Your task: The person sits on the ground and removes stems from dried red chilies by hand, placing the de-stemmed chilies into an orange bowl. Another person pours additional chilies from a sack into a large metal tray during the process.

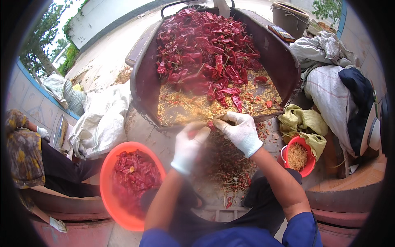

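Note:
My left hand (189, 145), in a white knit glove, is blurred by motion in front of the cart's open end. Its fingers are curled, and a bit of red dried chili pepper (192, 134) shows between thumb and fingers. Close by on the right, my gloved right hand (239, 131) has thumb and fingertips pinched together. A small red chili piece (211, 124) shows at those fingertips, mostly hidden. Beyond both hands, a heap of dried red chili peppers (203, 49) lies in the cart (273, 52), with yellow seeds (182, 103) strewn over its floor.
An orange-red basin (106, 188) of chilies stands at left, and a small red bucket (310, 159) of yellowish bits at right. Stems and debris (234, 163) litter the ground between my legs. White sacks (101, 114) and a co-worker's gloved hand (43, 133) are at left. A handheld device (281, 33) rests on the cart's rim.

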`<state>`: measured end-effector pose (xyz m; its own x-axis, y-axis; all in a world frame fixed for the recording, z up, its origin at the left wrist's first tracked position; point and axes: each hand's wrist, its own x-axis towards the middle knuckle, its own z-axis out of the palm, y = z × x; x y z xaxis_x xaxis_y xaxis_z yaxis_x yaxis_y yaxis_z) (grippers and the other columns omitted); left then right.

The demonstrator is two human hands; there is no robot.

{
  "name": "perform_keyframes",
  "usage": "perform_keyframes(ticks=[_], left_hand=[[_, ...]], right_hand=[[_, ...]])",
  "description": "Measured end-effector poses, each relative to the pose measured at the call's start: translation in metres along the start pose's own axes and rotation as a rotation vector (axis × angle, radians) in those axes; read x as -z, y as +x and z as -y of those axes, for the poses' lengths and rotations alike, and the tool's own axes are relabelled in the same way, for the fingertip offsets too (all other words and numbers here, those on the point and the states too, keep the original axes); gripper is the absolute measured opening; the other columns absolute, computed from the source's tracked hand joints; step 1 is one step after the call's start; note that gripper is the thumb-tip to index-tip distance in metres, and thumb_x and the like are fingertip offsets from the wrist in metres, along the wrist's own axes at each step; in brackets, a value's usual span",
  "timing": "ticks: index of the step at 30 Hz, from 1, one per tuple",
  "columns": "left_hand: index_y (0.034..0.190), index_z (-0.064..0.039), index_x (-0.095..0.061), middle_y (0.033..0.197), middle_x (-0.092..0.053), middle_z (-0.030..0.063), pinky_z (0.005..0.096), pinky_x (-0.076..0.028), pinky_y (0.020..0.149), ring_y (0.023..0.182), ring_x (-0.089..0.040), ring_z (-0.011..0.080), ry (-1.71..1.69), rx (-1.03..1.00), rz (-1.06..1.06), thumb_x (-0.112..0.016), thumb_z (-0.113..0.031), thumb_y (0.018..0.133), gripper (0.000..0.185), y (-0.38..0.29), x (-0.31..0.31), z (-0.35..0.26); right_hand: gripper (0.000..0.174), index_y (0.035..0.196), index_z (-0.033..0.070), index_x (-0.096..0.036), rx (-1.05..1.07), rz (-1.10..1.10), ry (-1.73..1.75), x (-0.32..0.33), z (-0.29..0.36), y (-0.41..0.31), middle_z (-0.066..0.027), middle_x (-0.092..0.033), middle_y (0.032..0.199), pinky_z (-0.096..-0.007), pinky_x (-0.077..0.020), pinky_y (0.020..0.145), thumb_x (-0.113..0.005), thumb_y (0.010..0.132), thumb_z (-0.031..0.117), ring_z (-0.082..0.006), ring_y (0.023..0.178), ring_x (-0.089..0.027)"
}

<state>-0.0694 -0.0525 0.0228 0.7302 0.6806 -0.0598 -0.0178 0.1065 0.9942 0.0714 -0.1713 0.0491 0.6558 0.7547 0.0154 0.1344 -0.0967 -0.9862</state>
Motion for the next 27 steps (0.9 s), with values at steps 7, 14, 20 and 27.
perform_keyframes(ticks=[7, 14, 20, 27], left_hand=[[0.113, 0.000, -0.069, 0.080, -0.065, -0.0005, 0.0215, -0.042, 0.054, 0.061, -0.053, 0.0051, 0.014, 0.147, 0.036, -0.070, -0.022, 0.098, 0.027, -0.001, -0.007, -0.011], [0.110, -0.001, -0.069, 0.083, -0.064, -0.0023, 0.0215, -0.044, 0.059, 0.067, -0.055, 0.0036, 0.143, 0.148, 0.171, -0.069, -0.023, 0.099, 0.025, -0.001, 0.007, -0.012], [0.106, -0.001, -0.069, 0.081, -0.063, -0.0018, 0.0216, -0.044, 0.063, 0.071, -0.054, 0.0040, 0.116, 0.160, 0.173, -0.069, -0.024, 0.099, 0.024, -0.007, 0.003, -0.020], [0.096, -0.001, -0.071, 0.072, -0.061, -0.0031, 0.0223, -0.043, 0.058, 0.063, -0.052, 0.0046, 0.162, 0.014, 0.126, -0.071, -0.015, 0.098, 0.014, -0.007, 0.011, -0.022]], right_hand=[[0.019, 0.104, 0.000, -0.077, 0.191, 0.032, -0.102, -0.006, -0.016, -0.003, -0.0176, -0.077, 0.096, -0.0309, -0.0573, 0.078, -0.076, 0.089, 0.012, -0.0182, 0.086, -0.075], [0.014, 0.099, 0.003, -0.078, 0.553, -0.023, -0.426, -0.007, -0.019, -0.007, -0.0151, -0.074, 0.085, -0.0312, -0.0559, 0.069, -0.075, 0.087, 0.010, -0.0212, 0.075, -0.073], [0.012, 0.099, 0.001, -0.078, 0.277, 0.066, -0.153, -0.008, -0.005, -0.006, -0.0081, -0.073, 0.076, -0.0264, -0.0535, 0.063, -0.075, 0.088, 0.004, -0.0083, 0.066, -0.067], [0.018, 0.102, 0.000, -0.075, -0.213, 0.236, 0.522, -0.012, -0.014, 0.003, -0.0044, -0.072, 0.082, -0.0256, -0.0512, 0.059, -0.076, 0.093, 0.017, -0.0100, 0.064, -0.063]])
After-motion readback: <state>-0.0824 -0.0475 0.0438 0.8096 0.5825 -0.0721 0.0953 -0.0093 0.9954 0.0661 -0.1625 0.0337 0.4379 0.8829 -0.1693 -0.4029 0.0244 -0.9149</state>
